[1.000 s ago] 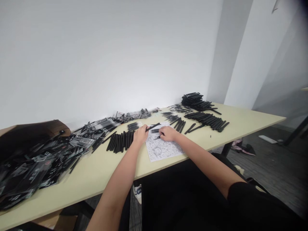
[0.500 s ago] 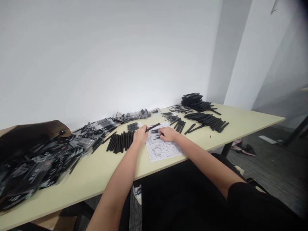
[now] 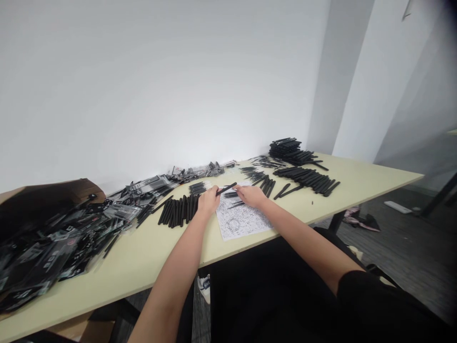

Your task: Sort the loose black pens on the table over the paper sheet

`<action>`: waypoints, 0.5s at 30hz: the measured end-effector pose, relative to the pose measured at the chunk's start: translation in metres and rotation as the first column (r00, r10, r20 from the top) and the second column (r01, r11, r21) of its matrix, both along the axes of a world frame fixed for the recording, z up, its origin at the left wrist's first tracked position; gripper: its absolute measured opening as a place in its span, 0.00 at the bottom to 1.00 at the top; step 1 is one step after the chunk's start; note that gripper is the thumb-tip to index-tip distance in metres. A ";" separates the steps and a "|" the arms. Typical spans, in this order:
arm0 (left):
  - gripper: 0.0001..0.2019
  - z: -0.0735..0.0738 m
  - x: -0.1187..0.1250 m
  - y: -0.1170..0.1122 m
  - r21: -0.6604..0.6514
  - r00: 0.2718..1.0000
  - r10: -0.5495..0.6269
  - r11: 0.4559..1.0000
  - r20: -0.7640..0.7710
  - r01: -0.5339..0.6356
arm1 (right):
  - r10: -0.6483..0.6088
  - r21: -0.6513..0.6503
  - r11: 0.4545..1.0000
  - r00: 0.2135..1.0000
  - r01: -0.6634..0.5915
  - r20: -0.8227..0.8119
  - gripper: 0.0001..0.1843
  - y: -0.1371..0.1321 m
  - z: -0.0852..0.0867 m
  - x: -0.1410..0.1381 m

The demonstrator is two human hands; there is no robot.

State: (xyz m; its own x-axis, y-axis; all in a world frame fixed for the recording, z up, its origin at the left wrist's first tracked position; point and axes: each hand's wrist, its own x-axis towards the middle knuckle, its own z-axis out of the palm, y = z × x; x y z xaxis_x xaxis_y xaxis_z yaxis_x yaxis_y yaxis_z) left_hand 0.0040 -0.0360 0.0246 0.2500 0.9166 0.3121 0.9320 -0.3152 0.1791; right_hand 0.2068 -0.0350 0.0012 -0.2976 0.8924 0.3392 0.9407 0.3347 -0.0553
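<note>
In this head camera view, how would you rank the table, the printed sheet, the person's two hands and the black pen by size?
1. Pale table
2. Printed sheet
3. Left hand and right hand, which look about equal
4. Black pen, held in the left hand

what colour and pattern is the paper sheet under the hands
The paper is white with dense black line-art patterning, shown best in the head view.

1. This is an office-style workroom set up for bench packing or sorting, not a home.
2. It has plain white walls and a boxy white pillar.
3. Grey carpet covers the floor.
4. A long pale laminate table carries rows of black pen-shaped sticks and heaped plastic packets.
</note>
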 end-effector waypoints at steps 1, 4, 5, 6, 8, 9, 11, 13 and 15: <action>0.12 0.000 0.000 0.000 0.007 1.000 -0.003 1.000 -0.002 0.003 | -0.024 -0.013 1.000 1.000 0.024 0.012 0.22 0.000 0.001 0.000; 0.11 0.000 -0.001 0.001 0.020 1.000 -0.011 1.000 -0.014 0.011 | -0.107 -0.057 0.992 0.994 0.109 0.036 0.22 -0.001 0.006 -0.001; 0.11 0.000 -0.001 0.001 0.021 1.000 -0.010 1.000 -0.018 0.011 | -0.133 -0.066 0.989 0.991 0.135 0.031 0.22 -0.001 0.007 -0.002; 0.11 -0.001 -0.001 0.001 0.020 1.000 -0.011 1.000 -0.020 0.011 | -0.159 -0.073 0.985 0.987 0.160 0.019 0.22 -0.001 0.008 -0.002; 0.11 -0.001 -0.001 0.001 0.021 1.000 -0.015 1.000 -0.019 0.015 | -0.207 -0.079 0.976 0.978 0.205 -0.017 0.21 0.000 0.009 -0.001; 0.12 -0.001 -0.001 0.001 0.026 1.000 -0.019 0.999 -0.016 0.019 | -0.235 -0.084 0.969 0.971 0.231 -0.035 0.20 0.000 0.010 -0.001; 0.12 -0.002 -0.001 0.002 0.032 1.000 -0.027 0.999 -0.011 0.027 | -0.288 -0.104 0.954 0.956 0.281 -0.061 0.19 0.001 0.010 0.002; 0.12 -0.003 -0.001 0.003 0.035 1.000 -0.027 0.999 -0.012 0.027 | -0.324 -0.124 0.941 0.944 0.314 -0.070 0.19 0.002 0.010 0.005; 0.12 -0.003 -0.002 0.003 0.032 1.000 -0.020 0.999 -0.019 0.021 | -0.333 -0.120 0.939 0.941 0.324 -0.064 0.19 0.003 0.009 0.008</action>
State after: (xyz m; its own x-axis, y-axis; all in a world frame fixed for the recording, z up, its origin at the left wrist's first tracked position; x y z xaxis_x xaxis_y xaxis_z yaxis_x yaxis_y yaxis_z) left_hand 0.0021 -0.0326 0.0215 0.2748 0.9006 0.3368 0.9282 -0.3398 0.1515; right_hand 0.2143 -0.0323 0.0104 0.0427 0.9679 0.2477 0.9879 -0.0039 -0.1553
